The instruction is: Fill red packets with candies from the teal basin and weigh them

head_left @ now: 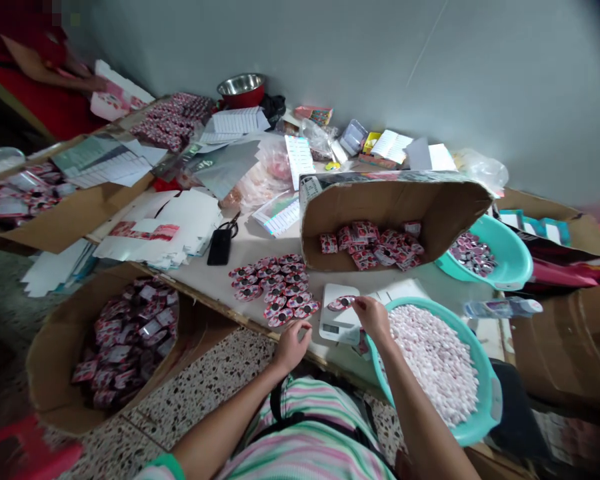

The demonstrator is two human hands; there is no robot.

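Observation:
My right hand (373,317) reaches over a white digital scale (336,327), its thumb and fingertips pinching the end of a small oval red-and-pink printed packet (341,303) with a dark spot in its middle. That packet is on or just above the scale's plate; I cannot tell which. Near the table's front edge, my left hand (294,343) is loosely curled, thumb and fingers apart, holding nothing visible. Just beyond it, similar oval packets (275,283) stand in close rows. Under my right forearm is a turquoise basin (491,400) full of small white-pink pieces (430,353).
An open carton (400,193) lying on its side holds printed packets. Another turquoise basin (520,260) and a bottle (503,307) are at right. A black phone (220,247), scissors (235,223) and flat cartons (180,223) lie left. A large box (45,360) stands below. Another person (40,67) handles a carton.

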